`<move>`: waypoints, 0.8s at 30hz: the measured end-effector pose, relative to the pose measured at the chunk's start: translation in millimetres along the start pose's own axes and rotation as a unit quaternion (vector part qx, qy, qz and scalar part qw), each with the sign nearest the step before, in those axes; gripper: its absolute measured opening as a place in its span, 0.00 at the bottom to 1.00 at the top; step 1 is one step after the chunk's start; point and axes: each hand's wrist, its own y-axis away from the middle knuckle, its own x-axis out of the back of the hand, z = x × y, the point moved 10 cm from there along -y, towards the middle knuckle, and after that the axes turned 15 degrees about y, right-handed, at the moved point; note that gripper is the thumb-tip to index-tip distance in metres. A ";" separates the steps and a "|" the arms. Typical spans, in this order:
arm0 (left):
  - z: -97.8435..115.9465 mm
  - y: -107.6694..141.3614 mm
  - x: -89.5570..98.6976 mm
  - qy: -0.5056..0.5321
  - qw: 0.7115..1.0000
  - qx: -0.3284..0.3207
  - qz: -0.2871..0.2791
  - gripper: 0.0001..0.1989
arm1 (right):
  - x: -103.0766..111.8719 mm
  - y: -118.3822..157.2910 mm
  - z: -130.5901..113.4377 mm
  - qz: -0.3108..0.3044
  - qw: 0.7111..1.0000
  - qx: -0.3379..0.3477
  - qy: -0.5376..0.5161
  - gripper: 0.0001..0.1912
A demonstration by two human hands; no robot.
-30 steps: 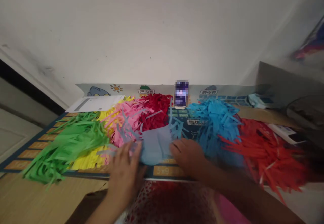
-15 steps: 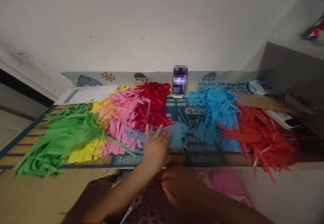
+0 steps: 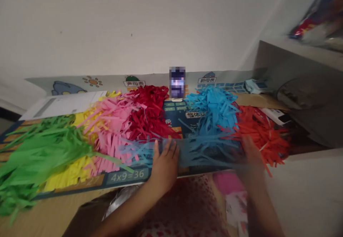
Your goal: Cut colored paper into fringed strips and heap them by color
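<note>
My left hand (image 3: 166, 165) rests with spread fingers on a sheet of blue fringed paper (image 3: 209, 153) and seems to hold its near edge. My right hand (image 3: 250, 151) is blurred at the sheet's right end, so its grip is unclear. Beneath them lies a printed multiplication chart board (image 3: 125, 177). Piles of cut paper fringe cover it: green (image 3: 40, 155), yellow (image 3: 69, 180), pink (image 3: 107, 122), dark red (image 3: 150, 115), light blue (image 3: 214, 105) and orange-red (image 3: 262, 133).
A phone (image 3: 177, 82) stands upright at the board's back edge, against a wall. White paper (image 3: 64, 103) lies back left. Further right are a pale blue packet (image 3: 257, 86) and a cardboard sheet (image 3: 257, 100). Below the board's front edge is red-patterned cloth (image 3: 184, 208).
My right hand has moved up from the board's front edge to the sheet's right end. The blue sheet now stretches further right, across the light blue pile. The whole scene has shifted left.
</note>
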 end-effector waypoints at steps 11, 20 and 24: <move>3.4 4.4 -0.1 0.006 0.999 0.010 -0.049 0.19 | -30.6 25.6 -163.6 -0.149 0.939 0.271 -0.153 0.15; -46.0 18.7 41.6 0.168 0.986 -0.007 -0.009 0.11 | -59.8 3.1 -123.5 -0.251 0.913 0.210 -0.243 0.13; -64.3 -10.9 36.6 0.188 0.981 0.043 -0.026 0.10 | -79.4 -10.9 -124.4 -0.287 0.926 0.137 -0.202 0.16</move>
